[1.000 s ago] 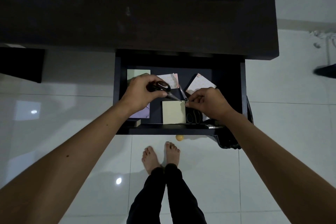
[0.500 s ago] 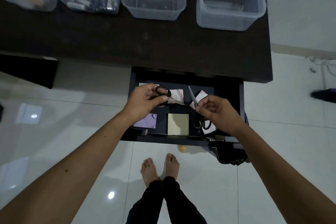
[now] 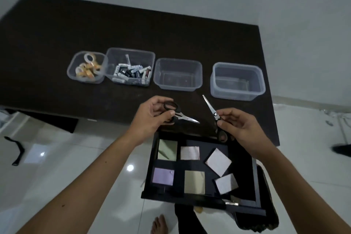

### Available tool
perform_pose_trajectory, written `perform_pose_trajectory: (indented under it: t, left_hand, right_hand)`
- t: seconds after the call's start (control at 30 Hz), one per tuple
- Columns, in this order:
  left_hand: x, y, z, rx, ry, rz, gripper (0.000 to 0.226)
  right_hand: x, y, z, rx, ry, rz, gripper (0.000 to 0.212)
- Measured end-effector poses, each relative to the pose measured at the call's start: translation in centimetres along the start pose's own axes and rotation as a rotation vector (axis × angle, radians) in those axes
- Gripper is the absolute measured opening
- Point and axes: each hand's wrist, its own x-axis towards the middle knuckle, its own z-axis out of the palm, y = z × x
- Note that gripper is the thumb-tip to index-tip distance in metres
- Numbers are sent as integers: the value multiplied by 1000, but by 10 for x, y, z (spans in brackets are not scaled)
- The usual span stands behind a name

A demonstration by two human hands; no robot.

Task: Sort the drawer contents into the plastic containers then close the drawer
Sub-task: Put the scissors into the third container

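Observation:
My left hand (image 3: 152,115) grips the black handles of a pair of scissors (image 3: 175,113), blades pointing right. My right hand (image 3: 238,126) pinches a second pair of scissors (image 3: 213,113) near the pivot, its blades pointing up and left and its black handle hanging below. Both hands hover over the desk's front edge, above the open black drawer (image 3: 150,176). Several sticky-note pads (image 3: 218,161) in green, pink, purple and yellow lie inside the drawer. Two empty clear containers (image 3: 177,74) (image 3: 237,81) stand just beyond the hands.
On the dark desk (image 3: 76,28), a small tub of tape rolls (image 3: 86,67) and a tub of batteries (image 3: 130,66) stand left of the empty ones. A black bag (image 3: 266,213) sits on the floor by the drawer's right side. My bare foot (image 3: 159,224) shows below.
Both hands have lifted out of the drawer, each with a pair of scissors, and now hover over the desk's edge. The view has tilted up, so all the containers show.

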Motion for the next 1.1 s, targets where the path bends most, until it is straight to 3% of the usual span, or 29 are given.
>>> perform_pose_trajectory:
  t: [0.37,0.73,0.93,1.1]
  left_hand:
    - [109,40,-11,-60,191,49,39]
    - [108,33,-23,252,259,157,59]
    - [97,35,-24,374,282,316,49]
    - [97,36,-25,280,304,263,40]
  right_hand:
    - [145,-64,-4,-169,-40,-83,25]
    - [192,-52,9,-257,-158,-91,21]
    - [207,-54,16,-324,-183,-68,19]
    - [223,-56,25,-370,-226,-64,18]
